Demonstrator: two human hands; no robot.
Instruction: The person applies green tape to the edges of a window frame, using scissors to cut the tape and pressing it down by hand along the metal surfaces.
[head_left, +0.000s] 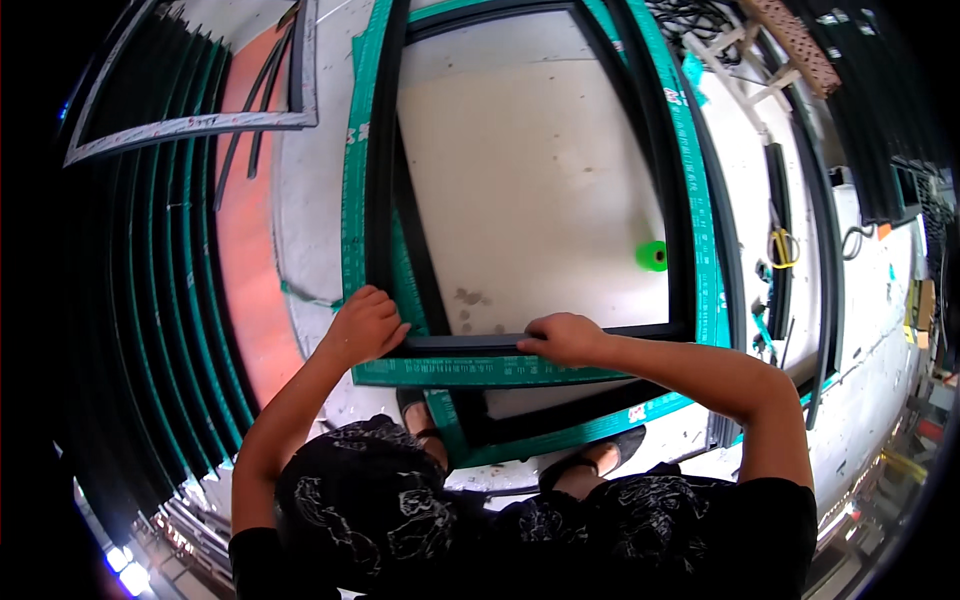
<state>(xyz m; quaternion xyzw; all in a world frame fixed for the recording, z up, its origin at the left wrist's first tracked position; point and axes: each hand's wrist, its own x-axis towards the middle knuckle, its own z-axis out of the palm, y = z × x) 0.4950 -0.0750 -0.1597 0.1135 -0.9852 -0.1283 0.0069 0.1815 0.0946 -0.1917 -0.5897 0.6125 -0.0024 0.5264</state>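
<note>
A large rectangular window frame [530, 371], black with green printed film on its faces, lies before me. At its near left corner my left hand [368, 325] is closed, fingers curled over the inner edge. My right hand [562, 338] closes over the near rail right of its middle, thumb pointing left. Between the hands a dark grey strip [462, 342] runs along the rail; whether it is loose or part of the frame I cannot tell. Under this frame, turned slightly, lies a second green-and-black frame [540, 448], its near end by my feet.
Inside the opening a bright green roll [651, 256] rests on a pale surface. Yellow-handled scissors [783, 247] lie to the right among dark profiles. Several green-and-black frames [165, 290] stand stacked at left, below a white-filmed frame [200, 124]. Black tubing [690, 22] is coiled at far right.
</note>
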